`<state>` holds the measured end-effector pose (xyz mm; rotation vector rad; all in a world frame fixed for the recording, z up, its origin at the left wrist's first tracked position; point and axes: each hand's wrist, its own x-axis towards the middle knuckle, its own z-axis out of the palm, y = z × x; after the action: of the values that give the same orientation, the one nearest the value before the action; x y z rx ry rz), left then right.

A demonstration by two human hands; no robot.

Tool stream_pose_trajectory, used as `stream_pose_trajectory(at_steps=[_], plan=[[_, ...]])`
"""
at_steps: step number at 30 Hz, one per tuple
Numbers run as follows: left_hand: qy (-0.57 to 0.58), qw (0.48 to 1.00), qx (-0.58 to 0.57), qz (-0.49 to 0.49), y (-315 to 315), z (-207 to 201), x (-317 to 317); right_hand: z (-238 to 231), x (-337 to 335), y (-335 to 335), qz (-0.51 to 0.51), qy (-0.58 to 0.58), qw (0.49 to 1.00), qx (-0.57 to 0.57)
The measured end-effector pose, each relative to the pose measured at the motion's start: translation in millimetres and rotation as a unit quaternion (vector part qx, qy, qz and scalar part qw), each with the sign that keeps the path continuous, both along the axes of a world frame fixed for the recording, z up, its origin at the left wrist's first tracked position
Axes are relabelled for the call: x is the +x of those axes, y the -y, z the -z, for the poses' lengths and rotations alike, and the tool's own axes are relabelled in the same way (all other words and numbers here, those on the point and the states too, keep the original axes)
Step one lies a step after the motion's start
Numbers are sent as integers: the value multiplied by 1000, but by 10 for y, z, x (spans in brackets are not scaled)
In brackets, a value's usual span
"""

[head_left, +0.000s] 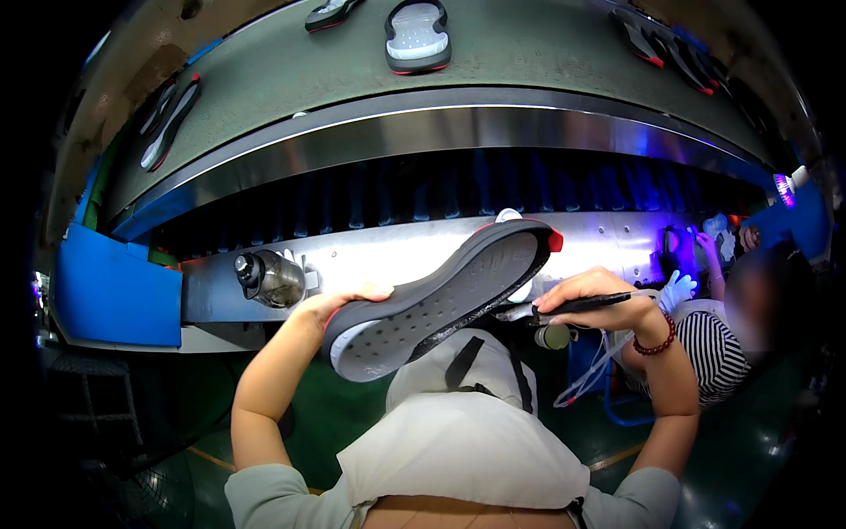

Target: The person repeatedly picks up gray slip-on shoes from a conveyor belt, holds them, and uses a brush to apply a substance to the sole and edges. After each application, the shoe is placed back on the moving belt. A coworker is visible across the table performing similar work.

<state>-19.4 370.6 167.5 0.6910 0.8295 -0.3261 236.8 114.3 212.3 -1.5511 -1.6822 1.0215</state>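
Observation:
A grey and black shoe sole (441, 295) with a red tip and a white, dotted inner face is held tilted above my lap. My left hand (348, 304) grips its lower left end, the fingers partly hidden behind it. In my right hand (592, 291) is a slim black-handled brush (590, 303). Its pale, flattened head points left and lies at the sole's near edge; I cannot tell whether it touches. A dark, wet-looking band runs along the inside of that edge.
Beyond the metal work ledge (388, 251) runs a green conveyor belt (529, 53) carrying several soles, one a grey-white sole (417, 37). A bottle (269, 278) stands left on the ledge. At right sits a co-worker in a striped top (714, 353), wearing a blue glove (677, 291).

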Motion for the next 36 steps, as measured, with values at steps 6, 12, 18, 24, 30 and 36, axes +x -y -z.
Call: stream_pose_trajectory(at_steps=[6,12,18,24,30,36], plan=[[149,976,-142,-69,318,393,356,74,-581,-341,111,-229,967,-3],[163,975,-117,-100,361,525,381,687,28,-280,429,-156,881,124],[224,922,-294,-115,324,945,511,921,-763,-517,390,83,882,251],[228,946,-206,-103,304,922,364,745,-640,-377,359,-377,850,76],[133,961,-201,-138,238,958,459,1081,-488,29,600,-436,642,196],[92,968,-202,-114,314,1026,523,1584,-828,269,680,-451,560,147]])
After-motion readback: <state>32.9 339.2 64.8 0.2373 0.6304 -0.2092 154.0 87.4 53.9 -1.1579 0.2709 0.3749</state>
